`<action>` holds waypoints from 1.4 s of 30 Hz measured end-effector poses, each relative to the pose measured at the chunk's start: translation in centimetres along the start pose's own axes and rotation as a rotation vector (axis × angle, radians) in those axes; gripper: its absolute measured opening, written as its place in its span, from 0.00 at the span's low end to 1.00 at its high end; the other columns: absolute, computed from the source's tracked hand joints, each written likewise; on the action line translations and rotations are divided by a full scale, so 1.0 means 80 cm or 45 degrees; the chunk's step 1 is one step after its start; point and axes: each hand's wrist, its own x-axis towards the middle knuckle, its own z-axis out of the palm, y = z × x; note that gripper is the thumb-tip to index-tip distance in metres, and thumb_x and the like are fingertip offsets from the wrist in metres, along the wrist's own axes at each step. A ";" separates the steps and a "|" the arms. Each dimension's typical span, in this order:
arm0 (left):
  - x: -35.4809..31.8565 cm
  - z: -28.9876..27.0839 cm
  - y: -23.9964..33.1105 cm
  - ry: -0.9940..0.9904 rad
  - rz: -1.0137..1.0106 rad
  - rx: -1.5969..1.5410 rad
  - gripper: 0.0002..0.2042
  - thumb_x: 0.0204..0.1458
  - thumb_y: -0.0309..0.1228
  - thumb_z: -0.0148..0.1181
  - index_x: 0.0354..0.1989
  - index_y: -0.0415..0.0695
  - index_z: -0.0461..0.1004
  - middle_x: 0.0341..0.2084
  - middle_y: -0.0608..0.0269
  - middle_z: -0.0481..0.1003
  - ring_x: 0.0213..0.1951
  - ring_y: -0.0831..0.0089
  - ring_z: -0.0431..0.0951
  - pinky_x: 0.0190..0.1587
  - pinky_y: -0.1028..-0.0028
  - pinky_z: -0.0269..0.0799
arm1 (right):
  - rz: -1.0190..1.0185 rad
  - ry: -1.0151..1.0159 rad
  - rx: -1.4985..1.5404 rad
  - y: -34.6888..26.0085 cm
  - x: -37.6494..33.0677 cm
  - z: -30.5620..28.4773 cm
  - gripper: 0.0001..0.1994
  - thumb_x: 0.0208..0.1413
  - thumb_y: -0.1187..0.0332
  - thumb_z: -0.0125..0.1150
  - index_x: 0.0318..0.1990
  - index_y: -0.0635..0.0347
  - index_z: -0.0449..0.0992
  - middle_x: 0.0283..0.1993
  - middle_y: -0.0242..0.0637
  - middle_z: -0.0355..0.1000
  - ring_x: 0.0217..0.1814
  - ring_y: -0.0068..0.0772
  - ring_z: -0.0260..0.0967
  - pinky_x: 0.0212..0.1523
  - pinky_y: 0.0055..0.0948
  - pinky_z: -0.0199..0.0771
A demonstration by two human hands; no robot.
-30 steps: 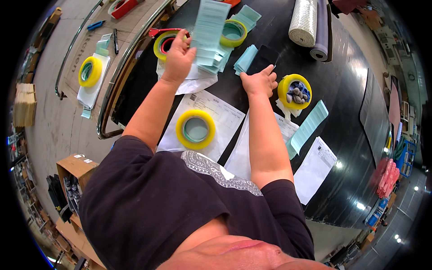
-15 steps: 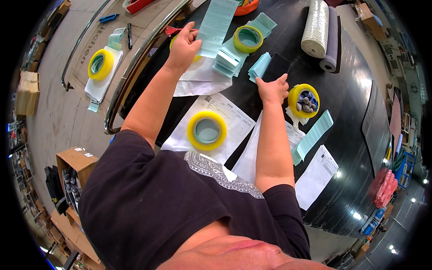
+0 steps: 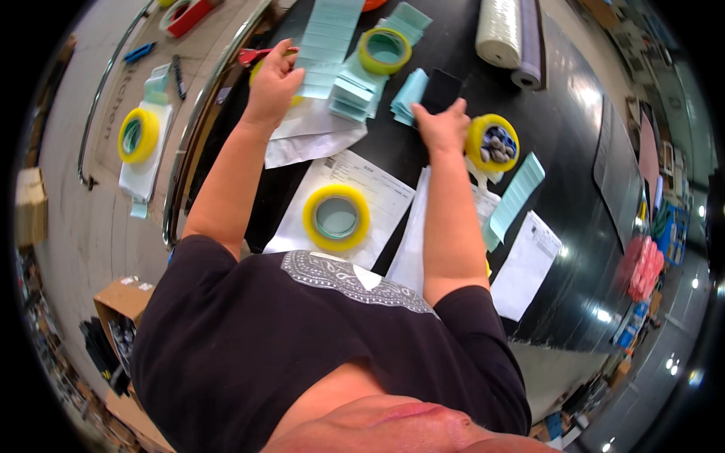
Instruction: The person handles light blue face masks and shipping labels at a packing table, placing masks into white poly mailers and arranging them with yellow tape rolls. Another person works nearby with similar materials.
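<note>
Centrally in the head view, a yellow tape roll (image 3: 336, 244) lies flat on a white printed sheet (image 3: 387, 192), which rests on a black table (image 3: 570, 196). Left hand (image 3: 273, 87): beyond the tape roll and to its left; fingers curved and partly spread, at the left edge of a pale-blue strip (image 3: 330, 45); whether they pinch it cannot be told. Right hand (image 3: 444, 127): beyond the tape roll and to its right; thumb set apart from the fingers, at the near end of a dark flat rectangle (image 3: 442, 89); a grip cannot be made out. A small fan of pale-blue slips (image 3: 408, 97) borders the rectangle on its left.

Edges and room: far to the left of the tape roll, a metal rail (image 3: 181, 136) runs along the table's side. A dark gap of tabletop parts the white printed sheet from the papers right of the tape roll. Farther right, a ring stuffed with grey and blue material (image 3: 498, 145) stands just beside the right hand; past it, a broad stretch of tabletop reaches to a dark mat (image 3: 613, 174). Beyond the tape roll and to its right, a silvery roll (image 3: 500, 34) bounds the far side.
</note>
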 end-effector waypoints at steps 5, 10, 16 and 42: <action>0.006 0.004 -0.016 -0.008 -0.027 0.038 0.29 0.53 0.18 0.52 0.65 0.31 0.51 0.50 0.55 0.71 0.48 0.75 0.72 0.52 0.78 0.65 | 0.127 -0.173 -0.226 -0.024 -0.017 0.000 0.55 0.40 0.44 0.68 0.71 0.54 0.40 0.66 0.43 0.50 0.65 0.48 0.52 0.58 0.44 0.65; 0.025 -0.004 -0.015 0.016 -0.008 0.036 0.29 0.54 0.18 0.50 0.65 0.32 0.50 0.50 0.52 0.70 0.50 0.72 0.71 0.54 0.76 0.65 | -0.401 0.258 -0.070 -0.017 -0.011 0.012 0.37 0.40 0.52 0.69 0.60 0.48 0.61 0.66 0.41 0.51 0.66 0.48 0.50 0.60 0.46 0.57; 0.034 0.007 -0.013 -0.060 -0.046 0.032 0.30 0.54 0.18 0.51 0.66 0.33 0.49 0.51 0.48 0.69 0.51 0.70 0.71 0.56 0.74 0.65 | -0.979 0.458 -0.041 -0.054 0.036 0.039 0.24 0.46 0.60 0.65 0.55 0.42 0.73 0.62 0.33 0.61 0.63 0.41 0.56 0.61 0.36 0.61; 0.140 0.060 -0.036 -0.137 -0.438 0.488 0.29 0.50 0.21 0.55 0.63 0.33 0.57 0.49 0.51 0.72 0.46 0.69 0.74 0.47 0.74 0.70 | -0.847 0.433 0.023 0.034 0.189 -0.003 0.11 0.45 0.64 0.66 0.34 0.59 0.81 0.43 0.43 0.75 0.52 0.45 0.67 0.58 0.41 0.61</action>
